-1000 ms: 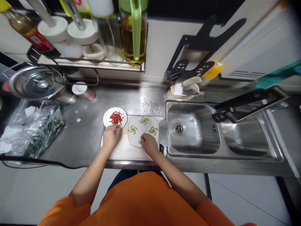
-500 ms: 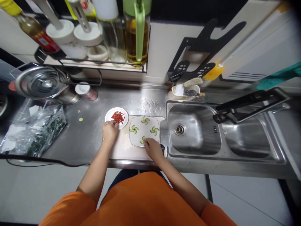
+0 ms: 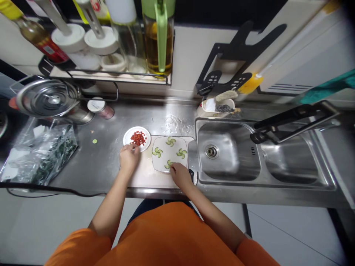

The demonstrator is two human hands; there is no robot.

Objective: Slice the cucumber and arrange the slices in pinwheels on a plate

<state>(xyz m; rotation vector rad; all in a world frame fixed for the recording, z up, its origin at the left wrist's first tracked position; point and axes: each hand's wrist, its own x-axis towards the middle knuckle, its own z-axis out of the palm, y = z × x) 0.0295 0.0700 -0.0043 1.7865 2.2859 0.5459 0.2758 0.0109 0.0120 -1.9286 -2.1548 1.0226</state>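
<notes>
A square white plate [image 3: 163,165] carries several green pinwheels of sliced cucumber [image 3: 181,153]. At its lower edge, my right hand [image 3: 181,175] has its fingers curled together and touches or hovers by the nearest cucumber pinwheel [image 3: 168,163]; what is between the fingertips is hidden. To the left, a small round white dish [image 3: 126,137] holds a heap of red goji berries [image 3: 138,138]. My left hand [image 3: 129,158] is over the near rim of that dish, thumb and fingers pinched together; anything in the pinch is too small to make out. Both plates rest on a pale cutting board [image 3: 149,179].
A cleaver [image 3: 195,157] lies at the board's right end beside the double sink [image 3: 230,151]. On the left are a plastic bag of greens [image 3: 52,159], a small jar [image 3: 100,108] and a lidded pot [image 3: 52,99]. A bottle rack [image 3: 111,74] hangs above the steel counter.
The camera view has shifted slightly. My left hand makes a small movement at the dish's rim; my right hand stays at the lower cucumber pinwheel.
</notes>
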